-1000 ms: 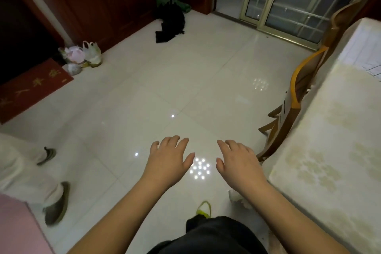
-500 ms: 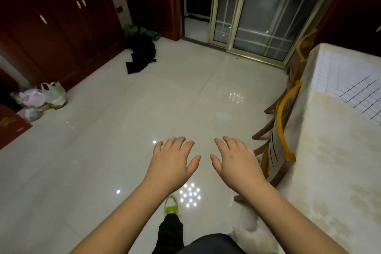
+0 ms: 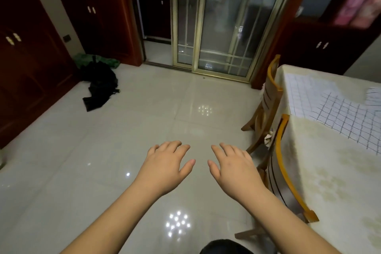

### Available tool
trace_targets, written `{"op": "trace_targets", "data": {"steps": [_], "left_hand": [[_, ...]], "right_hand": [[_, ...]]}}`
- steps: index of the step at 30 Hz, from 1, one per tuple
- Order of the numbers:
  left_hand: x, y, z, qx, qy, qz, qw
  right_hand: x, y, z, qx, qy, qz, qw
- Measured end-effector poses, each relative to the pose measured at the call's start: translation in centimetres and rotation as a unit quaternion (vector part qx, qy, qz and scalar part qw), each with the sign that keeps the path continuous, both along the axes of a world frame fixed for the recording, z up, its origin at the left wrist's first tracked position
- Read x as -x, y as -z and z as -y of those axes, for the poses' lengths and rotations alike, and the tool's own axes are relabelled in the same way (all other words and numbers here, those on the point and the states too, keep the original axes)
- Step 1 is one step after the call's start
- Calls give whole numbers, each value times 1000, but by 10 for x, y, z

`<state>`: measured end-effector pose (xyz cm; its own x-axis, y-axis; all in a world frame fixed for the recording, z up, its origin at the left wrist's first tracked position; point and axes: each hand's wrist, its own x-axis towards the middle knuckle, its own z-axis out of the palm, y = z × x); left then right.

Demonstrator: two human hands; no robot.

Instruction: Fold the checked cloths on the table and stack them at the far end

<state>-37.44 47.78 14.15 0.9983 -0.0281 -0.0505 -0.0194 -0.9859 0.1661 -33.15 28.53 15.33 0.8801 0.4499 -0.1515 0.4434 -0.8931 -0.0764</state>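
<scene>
My left hand [image 3: 165,166] and my right hand [image 3: 235,168] hover side by side over the tiled floor, palms down, fingers spread and holding nothing. To the right stands the table [image 3: 321,181] under a cream patterned cover. Checked cloths lie flat on it: one with fine pale checks [image 3: 305,95] at the far side, one with large dark checks [image 3: 350,121] overlapping it, and a corner of a third cloth [image 3: 374,96] at the right edge. Both hands are well left of the table and touch no cloth.
Two wooden chairs [image 3: 270,97] [image 3: 288,173] are tucked against the table's left side. A black bag [image 3: 99,86] lies on the floor at the left near dark wooden cabinets [image 3: 31,57]. Glass sliding doors [image 3: 216,20] stand straight ahead across the glossy tile floor [image 3: 123,140].
The view has swung up and to the right, bringing the table and checked cloths into sight. Both hands stay spread in front of me, holding nothing.
</scene>
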Motion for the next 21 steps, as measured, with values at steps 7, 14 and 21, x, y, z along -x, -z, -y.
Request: {"op": "trace_targets", "data": {"steps": [7,14,21], "left_hand": [[-91,12,-14,-41,28,15,999],[-214,16,0,-33,88,19,995],[-353,2,31,-11,119,6,993]], "right_hand": [[-76,3,-7,-7,48,1,999],[-183,16,5,-49,84,10,995],[-314,19,28,-73,133,34,988]]}}
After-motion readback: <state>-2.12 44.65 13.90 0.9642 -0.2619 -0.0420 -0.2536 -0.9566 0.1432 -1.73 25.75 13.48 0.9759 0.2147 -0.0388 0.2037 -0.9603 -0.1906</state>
